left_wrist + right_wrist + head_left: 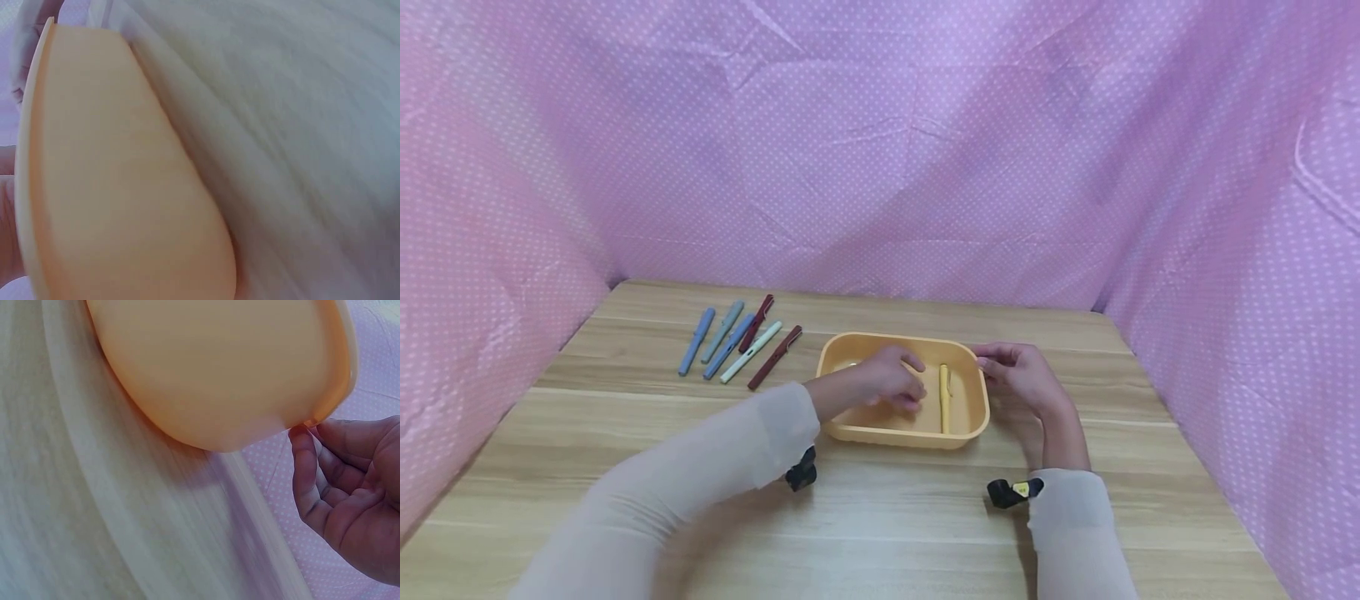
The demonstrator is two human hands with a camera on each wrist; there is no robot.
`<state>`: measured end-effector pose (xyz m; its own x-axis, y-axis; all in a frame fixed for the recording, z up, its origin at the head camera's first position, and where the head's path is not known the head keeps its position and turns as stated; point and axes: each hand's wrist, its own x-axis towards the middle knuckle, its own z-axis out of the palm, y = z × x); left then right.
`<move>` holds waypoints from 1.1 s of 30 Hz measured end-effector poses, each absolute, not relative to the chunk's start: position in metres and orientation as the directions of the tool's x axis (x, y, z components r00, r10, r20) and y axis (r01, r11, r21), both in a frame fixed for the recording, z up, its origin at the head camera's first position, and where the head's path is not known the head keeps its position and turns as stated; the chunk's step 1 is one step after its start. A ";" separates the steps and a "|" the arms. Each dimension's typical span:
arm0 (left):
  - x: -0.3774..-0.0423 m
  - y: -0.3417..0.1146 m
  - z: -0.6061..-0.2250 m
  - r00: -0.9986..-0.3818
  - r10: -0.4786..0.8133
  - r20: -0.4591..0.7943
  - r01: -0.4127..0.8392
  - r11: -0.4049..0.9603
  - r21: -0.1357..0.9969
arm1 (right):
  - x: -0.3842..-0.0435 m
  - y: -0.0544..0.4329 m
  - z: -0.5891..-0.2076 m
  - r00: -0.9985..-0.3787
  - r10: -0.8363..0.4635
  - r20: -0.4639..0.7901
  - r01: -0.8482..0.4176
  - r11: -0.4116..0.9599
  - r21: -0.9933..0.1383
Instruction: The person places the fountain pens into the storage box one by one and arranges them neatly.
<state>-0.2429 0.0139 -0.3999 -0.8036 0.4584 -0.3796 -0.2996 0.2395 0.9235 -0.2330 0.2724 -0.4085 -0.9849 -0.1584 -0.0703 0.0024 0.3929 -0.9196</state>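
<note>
Left sleeve (700, 462) and fingers (912, 392) partly hide the tray (895, 436) near pens (752, 352)

Makeshift tabletop booth (1240, 250), wood-grain table (902, 525), pink dotted cloth (865, 150) hung around three sides

The left hand (895, 379) is inside a yellow tray (901, 438), fingers bent, with a yellow pen (944, 402) lying just right of it, while the right hand (1026, 379) holds the tray's right end. Six other pens (751, 352), blue, grey-green, pale green and dark red, lie left of the tray on a wooden table (880, 533), before pink dotted cloth (880, 167).
</note>
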 end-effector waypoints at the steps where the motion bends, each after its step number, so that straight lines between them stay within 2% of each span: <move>1: -0.244 0.010 -0.397 -0.800 0.464 -0.381 -0.297 0.246 0.923 | -0.233 0.272 -0.408 -0.985 -0.158 -0.071 0.003 0.395 -0.919; 12: -0.254 -0.026 -0.364 -0.788 0.502 -0.357 -0.245 0.276 0.929 | -0.235 0.271 -0.409 -0.985 -0.154 -0.075 0.006 0.406 -0.914; 21: -0.265 -0.049 -0.351 -0.804 0.488 -0.339 -0.194 0.324 0.926 | -0.234 0.270 -0.410 -0.985 -0.160 -0.061 -0.003 0.375 -0.927; 33: -0.280 -0.084 -0.339 -0.847 0.415 -0.333 -0.193 0.342 0.920 | -0.234 0.268 -0.408 -0.985 -0.163 -0.056 -0.006 0.357 -0.934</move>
<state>-0.2800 -0.0843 -0.3388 -0.8468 0.4150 -0.3326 -0.1935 0.3421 0.9195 -0.2343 0.2679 -0.4077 -0.9851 -0.1625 -0.0560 -0.0058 0.3570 -0.9341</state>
